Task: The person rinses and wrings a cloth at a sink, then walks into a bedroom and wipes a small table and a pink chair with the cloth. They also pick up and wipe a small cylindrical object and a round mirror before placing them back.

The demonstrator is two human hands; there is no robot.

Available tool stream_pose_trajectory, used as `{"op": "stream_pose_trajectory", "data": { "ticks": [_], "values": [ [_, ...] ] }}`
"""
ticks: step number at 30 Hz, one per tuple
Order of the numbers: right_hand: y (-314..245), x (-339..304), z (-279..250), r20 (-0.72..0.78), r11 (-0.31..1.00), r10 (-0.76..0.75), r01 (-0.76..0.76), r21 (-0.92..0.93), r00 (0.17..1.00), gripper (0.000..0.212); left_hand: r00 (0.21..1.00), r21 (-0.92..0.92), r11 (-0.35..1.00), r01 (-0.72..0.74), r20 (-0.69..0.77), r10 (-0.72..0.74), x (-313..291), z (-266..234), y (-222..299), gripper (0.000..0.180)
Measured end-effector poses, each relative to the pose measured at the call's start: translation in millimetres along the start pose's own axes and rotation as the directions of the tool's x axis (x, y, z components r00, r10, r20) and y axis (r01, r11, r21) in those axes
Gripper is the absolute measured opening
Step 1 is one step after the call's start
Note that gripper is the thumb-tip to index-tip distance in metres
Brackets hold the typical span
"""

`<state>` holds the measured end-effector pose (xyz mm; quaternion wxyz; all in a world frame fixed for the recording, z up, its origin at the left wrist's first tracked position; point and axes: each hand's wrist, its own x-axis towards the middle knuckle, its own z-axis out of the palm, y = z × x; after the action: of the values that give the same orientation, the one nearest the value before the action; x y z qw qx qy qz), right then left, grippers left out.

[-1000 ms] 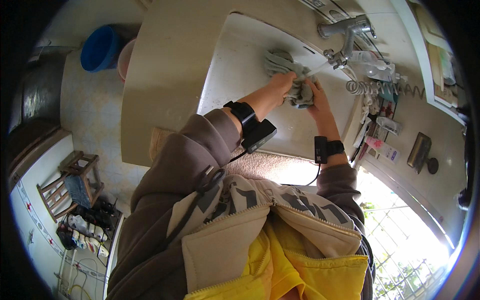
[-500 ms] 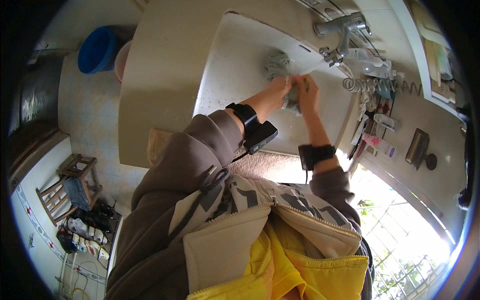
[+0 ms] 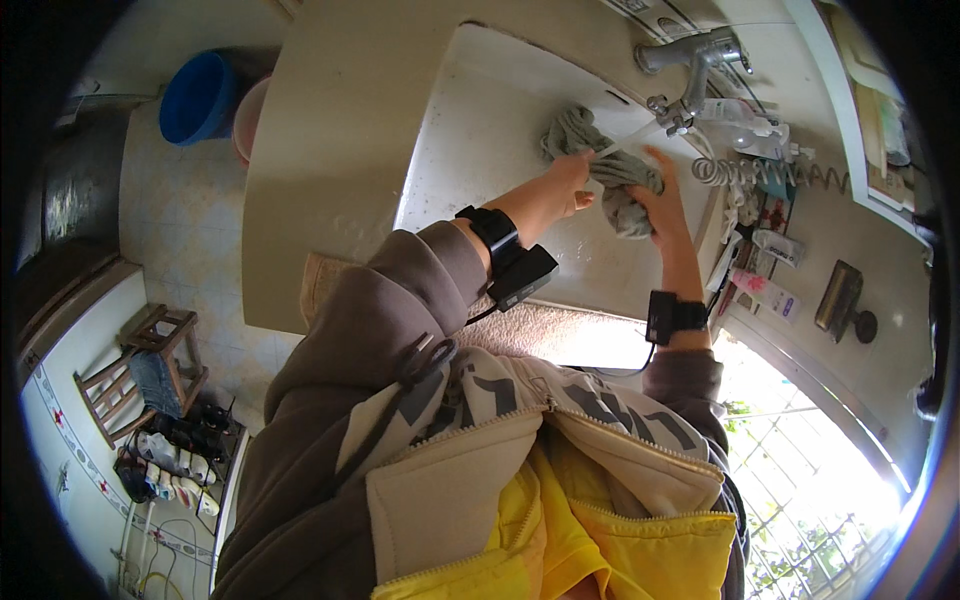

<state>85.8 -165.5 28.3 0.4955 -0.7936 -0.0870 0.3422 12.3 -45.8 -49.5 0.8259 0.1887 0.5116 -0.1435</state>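
A wet, crumpled grey-green cloth (image 3: 610,165) is bunched inside the white sink basin (image 3: 470,130). My left hand (image 3: 568,182) grips its near left side with the fingertips, the thumb standing apart. On the right, my right hand (image 3: 662,205) holds the other end between thumb and fingers, one finger stretched upward. Part of the cloth hangs below the right thumb. A thin stream of water runs from the chrome tap (image 3: 690,95) onto the cloth. Some fingertips are hidden by the folds.
A broad counter (image 3: 330,150) lies left of the basin. Blue (image 3: 195,98) and pink (image 3: 250,120) tubs stand on the floor. Bottles (image 3: 735,115), a coiled hose (image 3: 715,172) and tubes (image 3: 765,292) line the right side. A towel (image 3: 540,330) lies along the front edge.
My hands were close together over the cloth; the right has moved right, away from the left. The cloth has been drawn up and right, spread between them under the water.
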Motion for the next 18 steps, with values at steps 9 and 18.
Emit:
{"op": "stream_pose_trajectory", "data": {
  "ticks": [9, 18],
  "values": [
    [9.8, 18.7, 12.7, -0.107, 0.925, -0.168, 0.119, -0.36, 0.98, 0.037, 0.971, 0.24, 0.956, -0.169, 0.205, 0.12, 8.5, -6.2, -8.3, 0.04],
    [-13.1, 10.4, -13.3, 0.095, 0.852, 0.344, -0.353, 0.387, 0.934, 0.047, 0.169, 0.367, -0.111, -0.924, 0.649, 0.742, -18.5, -18.0, -26.8, 0.078]
  ]
}}
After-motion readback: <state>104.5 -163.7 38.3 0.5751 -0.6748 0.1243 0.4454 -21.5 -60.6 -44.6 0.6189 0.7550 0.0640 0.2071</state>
